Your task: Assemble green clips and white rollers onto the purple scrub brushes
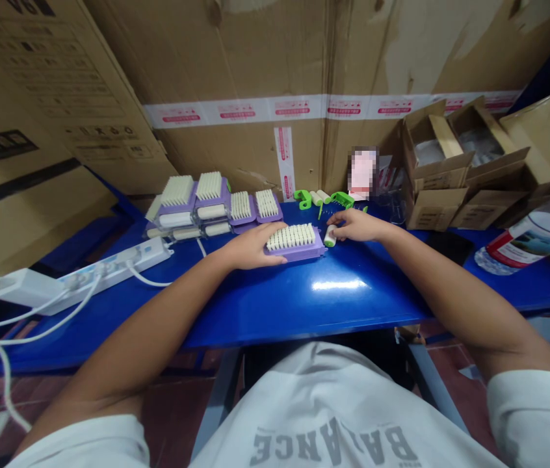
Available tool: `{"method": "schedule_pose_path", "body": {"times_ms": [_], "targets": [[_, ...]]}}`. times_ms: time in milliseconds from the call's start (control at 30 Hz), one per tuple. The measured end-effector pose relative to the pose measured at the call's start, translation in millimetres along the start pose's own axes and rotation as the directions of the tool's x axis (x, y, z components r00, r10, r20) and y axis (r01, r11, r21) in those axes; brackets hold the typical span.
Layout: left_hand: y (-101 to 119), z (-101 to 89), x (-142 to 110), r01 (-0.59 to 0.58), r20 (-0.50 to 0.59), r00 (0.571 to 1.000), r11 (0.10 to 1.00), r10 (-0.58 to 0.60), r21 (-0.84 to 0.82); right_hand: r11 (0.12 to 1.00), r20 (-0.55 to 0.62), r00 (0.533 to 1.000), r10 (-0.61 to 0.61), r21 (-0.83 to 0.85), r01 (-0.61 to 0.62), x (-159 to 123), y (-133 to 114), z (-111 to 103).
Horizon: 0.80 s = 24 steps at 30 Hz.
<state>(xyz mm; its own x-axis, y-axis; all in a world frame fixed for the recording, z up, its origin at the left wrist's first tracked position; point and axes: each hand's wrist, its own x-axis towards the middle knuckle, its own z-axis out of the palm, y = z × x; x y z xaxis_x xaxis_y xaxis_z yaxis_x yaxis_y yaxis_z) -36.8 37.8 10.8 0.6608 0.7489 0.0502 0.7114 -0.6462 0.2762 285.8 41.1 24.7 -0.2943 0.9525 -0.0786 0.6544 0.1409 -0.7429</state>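
Purple below and cream on top, the brush (297, 252) lay bristles up on the blue table (255, 312), near the middle of what I saw through the head camera. I had the left hand (258, 248) closed around the brush's left end, its thumb along the near side and its fingers at the far side. Just past the brush's other end, I had the right hand (350, 226) at a short white roller (330, 235) with a green end. Its fingers were bent in close and touching the roller, but I could not tell whether they had it pinched or only rested against it.

Behind that hand I made out a green bracket (303, 199), two pale rollers (324, 196) and some more green parts (342, 199), partly too blurred to sort out. More purple brushes (176, 193) stood in a cluster to the left, some stacked on others. Nearer on that side ran a white power strip (109, 273) with cables plugged in. Open cardboard boxes (435, 209) stood on the right.
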Motion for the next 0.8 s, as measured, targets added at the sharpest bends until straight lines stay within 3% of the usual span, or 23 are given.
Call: {"method": "schedule_pose_path", "body": {"times_ms": [467,800], "targets": [[-0.4,1.6,0.0,-0.006,-0.005,1.0,1.0,0.006,0.016,0.99,0.153,0.983,-0.106,-0.08,0.119,4.4,6.1,-3.5],[-1.0,2.3,0.3,-0.009,0.0,1.0,0.999,0.009,0.034,0.985,0.181,0.976,-0.125,-0.093,0.143,1.8,3.7,-3.3]]}}
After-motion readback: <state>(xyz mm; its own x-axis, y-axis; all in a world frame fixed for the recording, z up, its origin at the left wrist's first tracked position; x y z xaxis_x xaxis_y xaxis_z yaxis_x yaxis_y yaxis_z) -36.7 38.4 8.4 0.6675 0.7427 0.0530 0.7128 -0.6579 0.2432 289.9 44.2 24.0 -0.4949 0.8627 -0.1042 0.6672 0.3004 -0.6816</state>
